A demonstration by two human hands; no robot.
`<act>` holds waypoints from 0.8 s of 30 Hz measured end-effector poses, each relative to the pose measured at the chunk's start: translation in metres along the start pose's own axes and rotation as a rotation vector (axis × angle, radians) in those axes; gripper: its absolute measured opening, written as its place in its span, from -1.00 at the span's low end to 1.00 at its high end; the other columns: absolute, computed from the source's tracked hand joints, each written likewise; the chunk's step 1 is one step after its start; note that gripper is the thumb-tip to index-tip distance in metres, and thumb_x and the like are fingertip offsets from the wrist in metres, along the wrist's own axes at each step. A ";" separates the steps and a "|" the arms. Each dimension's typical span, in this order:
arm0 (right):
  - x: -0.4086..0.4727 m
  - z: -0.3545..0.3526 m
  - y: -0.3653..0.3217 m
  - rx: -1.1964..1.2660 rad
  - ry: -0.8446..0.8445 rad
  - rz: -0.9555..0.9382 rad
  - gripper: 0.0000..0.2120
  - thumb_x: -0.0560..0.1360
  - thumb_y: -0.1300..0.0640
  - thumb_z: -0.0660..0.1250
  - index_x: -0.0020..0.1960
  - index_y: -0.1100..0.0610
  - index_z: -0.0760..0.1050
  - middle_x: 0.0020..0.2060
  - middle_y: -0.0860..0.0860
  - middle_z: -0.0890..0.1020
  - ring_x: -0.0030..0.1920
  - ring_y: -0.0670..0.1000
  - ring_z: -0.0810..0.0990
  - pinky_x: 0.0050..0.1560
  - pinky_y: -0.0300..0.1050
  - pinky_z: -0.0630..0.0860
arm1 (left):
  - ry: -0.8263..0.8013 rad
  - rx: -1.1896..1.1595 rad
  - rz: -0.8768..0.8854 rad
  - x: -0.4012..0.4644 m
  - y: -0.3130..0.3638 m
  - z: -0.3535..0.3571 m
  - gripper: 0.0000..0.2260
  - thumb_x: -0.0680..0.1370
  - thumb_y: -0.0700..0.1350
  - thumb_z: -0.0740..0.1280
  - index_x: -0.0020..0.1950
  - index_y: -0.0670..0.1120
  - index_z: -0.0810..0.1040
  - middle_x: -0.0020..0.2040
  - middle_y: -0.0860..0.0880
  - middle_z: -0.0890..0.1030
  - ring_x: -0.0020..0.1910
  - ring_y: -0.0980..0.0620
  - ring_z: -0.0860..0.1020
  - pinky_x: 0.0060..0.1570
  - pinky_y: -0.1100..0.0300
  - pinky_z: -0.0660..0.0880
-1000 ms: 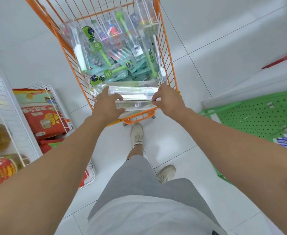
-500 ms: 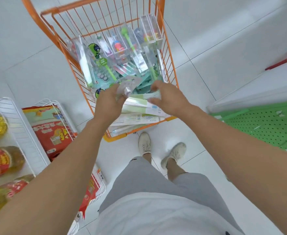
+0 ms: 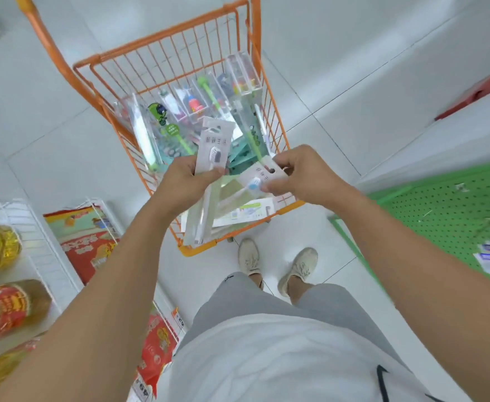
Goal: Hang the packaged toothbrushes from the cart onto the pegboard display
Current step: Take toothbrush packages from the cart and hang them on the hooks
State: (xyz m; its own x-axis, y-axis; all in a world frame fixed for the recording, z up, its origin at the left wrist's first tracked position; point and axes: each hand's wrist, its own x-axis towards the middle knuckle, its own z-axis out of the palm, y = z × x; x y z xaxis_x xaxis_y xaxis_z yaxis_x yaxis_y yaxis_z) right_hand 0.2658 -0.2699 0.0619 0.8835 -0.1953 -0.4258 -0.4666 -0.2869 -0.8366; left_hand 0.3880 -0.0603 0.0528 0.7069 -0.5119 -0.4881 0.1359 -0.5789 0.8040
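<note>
Since half a second ago, both hands have been lifting clear of the pile, and the packs they were gathering are now being fanned apart above the near end of the orange wire shopping cart [image 3: 255, 68]. The left hand [image 3: 184, 181] is gripping a long, flat white-and-clear toothbrush pack [image 3: 212, 152], thumb pressing across its front, the pack standing upright with its hang-hole end pointing away over the cart. The right hand [image 3: 299, 172] is pinching a second white pack with a blue-headed brush [image 3: 257, 181] near its hang hole, fingers curled closely round the card. More flat packs are lying beneath the hands, over the cart's near rim, and boxed children's brushes are standing deeper inside the cart.

The step in hand looks like sorting and separating packs just picked up, before any hanging is starting. The green perforated pegboard display [image 3: 441, 204] is lying well to the right of the cart, with a few blue-and-white packs already resting at its near edge.

The next move is probably calling for turning right from the cart, carrying one pack over to the board, and lining its hang hole up with a peg. I cannot tell where the pegs sit from here, since the board is blurred.
</note>
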 end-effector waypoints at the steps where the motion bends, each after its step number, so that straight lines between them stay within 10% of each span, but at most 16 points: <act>1: -0.016 -0.013 -0.003 0.150 0.019 0.032 -0.93 0.41 0.31 0.55 -0.17 0.21 0.67 -0.36 0.02 0.65 -0.34 -0.11 0.60 -0.25 -0.22 0.60 | -0.064 -0.012 0.008 0.002 0.014 0.009 -0.90 0.58 0.00 0.40 0.01 0.09 0.73 -0.03 0.13 0.73 -0.06 0.16 0.67 -0.03 0.24 0.54; 9: -0.135 -0.089 0.050 0.584 0.703 0.147 -0.91 0.49 0.17 0.50 -0.04 0.17 0.71 -0.16 0.21 0.66 -0.19 0.02 0.50 -0.19 -0.20 0.51 | -0.472 -0.039 0.190 -0.005 0.112 0.161 -0.86 0.49 -0.11 0.52 0.03 -0.05 0.72 0.02 -0.05 0.73 -0.07 0.15 0.67 0.01 0.25 0.56; 12: -0.171 -0.103 0.090 0.571 0.898 0.198 -0.56 0.43 0.01 0.54 0.01 0.40 0.60 -0.12 0.47 0.58 -0.24 0.04 0.46 -0.23 -0.07 0.51 | -0.536 0.069 0.237 -0.015 0.128 0.224 -0.82 0.46 -0.07 0.55 0.01 -0.08 0.72 -0.02 -0.09 0.73 -0.09 0.11 0.68 -0.04 0.22 0.56; 18: -0.237 -0.114 0.155 0.684 1.039 0.278 -0.66 0.59 0.21 0.39 -0.35 0.19 0.46 -0.51 -0.09 0.42 -0.41 -0.07 0.40 -0.14 -0.03 0.52 | -0.541 0.293 0.266 -0.030 0.127 0.307 -0.84 0.51 -0.08 0.50 -0.04 -0.16 0.65 -0.12 -0.05 0.71 -0.23 0.17 0.61 -0.17 0.21 0.50; 24: -0.255 -0.154 0.198 0.730 1.190 0.219 -0.60 0.58 0.14 0.41 -0.32 0.30 0.36 -0.49 -0.04 0.33 -0.35 0.01 0.34 -0.14 -0.07 0.43 | -0.581 0.326 0.284 -0.045 0.149 0.351 -0.87 0.59 -0.14 0.40 0.12 -0.02 0.54 -0.04 0.05 0.67 -0.12 0.23 0.61 -0.25 0.50 0.42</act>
State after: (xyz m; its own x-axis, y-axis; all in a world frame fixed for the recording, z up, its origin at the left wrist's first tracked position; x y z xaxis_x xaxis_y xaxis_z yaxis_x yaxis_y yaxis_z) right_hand -0.0585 -0.4212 0.0579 0.0633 -0.9403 -0.3343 -0.1384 0.3235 -0.9361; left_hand 0.1333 -0.3461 0.0750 0.1892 -0.8726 -0.4503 -0.2758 -0.4873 0.8285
